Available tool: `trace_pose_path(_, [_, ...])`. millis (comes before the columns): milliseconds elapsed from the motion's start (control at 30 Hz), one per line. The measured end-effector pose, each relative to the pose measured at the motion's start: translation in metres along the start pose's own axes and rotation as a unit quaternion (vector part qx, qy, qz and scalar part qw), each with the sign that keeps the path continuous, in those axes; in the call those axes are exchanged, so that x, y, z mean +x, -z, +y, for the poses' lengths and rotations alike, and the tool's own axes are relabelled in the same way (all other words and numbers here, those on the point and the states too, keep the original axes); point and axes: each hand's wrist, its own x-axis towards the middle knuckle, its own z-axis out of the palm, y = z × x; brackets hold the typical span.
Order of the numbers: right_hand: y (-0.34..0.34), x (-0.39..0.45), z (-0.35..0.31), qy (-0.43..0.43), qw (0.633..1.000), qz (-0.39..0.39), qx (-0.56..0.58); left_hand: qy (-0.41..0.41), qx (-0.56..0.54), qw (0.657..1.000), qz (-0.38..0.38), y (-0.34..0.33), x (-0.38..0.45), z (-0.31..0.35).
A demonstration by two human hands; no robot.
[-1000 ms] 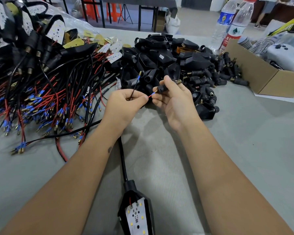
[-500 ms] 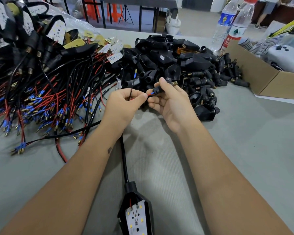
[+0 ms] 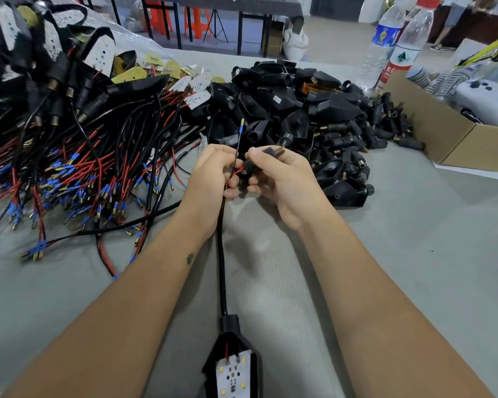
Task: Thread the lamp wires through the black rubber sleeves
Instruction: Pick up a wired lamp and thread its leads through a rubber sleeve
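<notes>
Here your left hand point(image 3: 213, 173) pinched red wire point(image 3: 236, 172), black wire point(image 3: 237, 145) sticking up; your right hand point(image 3: 276, 176) gripped sleeve point(image 3: 252, 167), red wire entering it.

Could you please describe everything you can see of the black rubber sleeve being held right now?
The black rubber sleeve is a short, dark, matte tube held roughly level above the grey table, gripped by the right hand. A brass-coloured threaded end shows above the thumb. The red wire enters its left opening, fed by the left hand. The fingers hide most of its body.
</notes>
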Motion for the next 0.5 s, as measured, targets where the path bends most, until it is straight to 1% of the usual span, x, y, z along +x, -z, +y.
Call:
trace_pose_path(133, [-0.0023, -0.0025, 0.0018, -0.005, 0.998, -0.046, -0.052, -0.020, 0.002, 0.999, -0.027, 0.0003, 0.0000, -0.0040])
trace_pose_path(233, [-0.0033, -0.0030, 0.0018, 0.001, 0.997, -0.052, -0.059, -0.031, 0.039, 0.999, -0.022, 0.0013, 0.0007, -0.0070])
trace_pose_path(333, [-0.0050, -0.0022, -0.0005, -0.010, 0.998, -0.053, -0.040, -0.035, 0.060, 0.997, -0.026, 0.0019, 0.0008, -0.0059])
trace_pose_path(400, [-0.0066, -0.0015, -0.0020, -0.026, 0.998, -0.049, -0.004, -0.034, 0.045, 0.998, -0.027, 0.0022, 0.0003, -0.0048])
trace_pose_path(500, [-0.0066, -0.0012, -0.0009, -0.013, 1.000, -0.022, 0.013, -0.037, 0.026, 0.999, -0.015, 0.0018, -0.0003, -0.0017])
